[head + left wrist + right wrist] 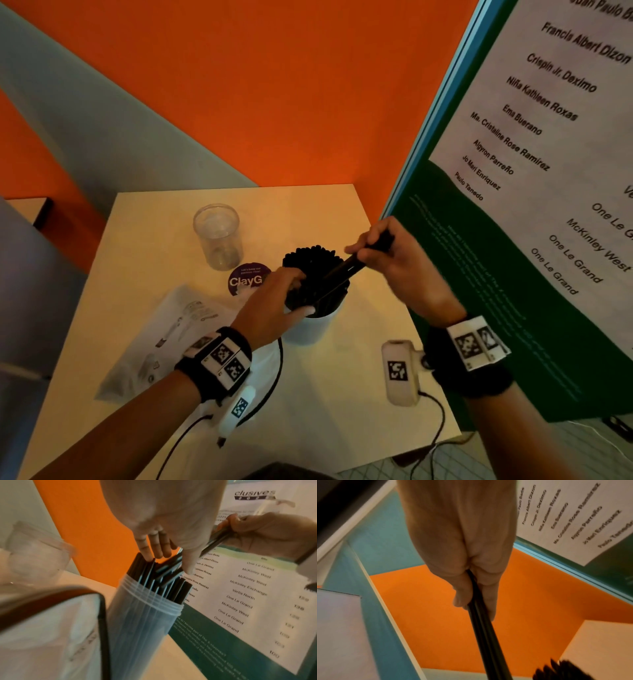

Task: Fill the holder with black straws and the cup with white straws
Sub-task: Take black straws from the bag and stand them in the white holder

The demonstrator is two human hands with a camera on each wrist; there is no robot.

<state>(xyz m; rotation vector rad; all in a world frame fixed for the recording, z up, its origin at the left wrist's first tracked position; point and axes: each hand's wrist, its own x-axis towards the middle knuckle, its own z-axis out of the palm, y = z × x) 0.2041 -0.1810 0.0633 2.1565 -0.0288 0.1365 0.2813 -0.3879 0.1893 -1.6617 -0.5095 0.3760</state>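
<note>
A translucent white holder (308, 330) packed with black straws (313, 262) stands mid-table. My left hand (298, 294) reaches over its rim and grips the bunch, fingers on the far side and thumb on the near side. In the left wrist view its fingers (154, 545) dip among the straw tops (150, 574) above the holder (142, 622). My right hand (356, 251) pinches a few black straws (342, 274), slanted down into the bunch. The right wrist view shows that hand (474, 607) on the held straws (482, 635). A clear cup (217, 236) stands behind, nothing visible inside.
A crumpled plastic bag (164, 335) lies on the table's left side. A purple round sticker (245, 281) sits between cup and holder. A green and white poster board (513, 240) stands close on the right. Orange wall behind. A white tagged device (400, 373) and cables hang near the front edge.
</note>
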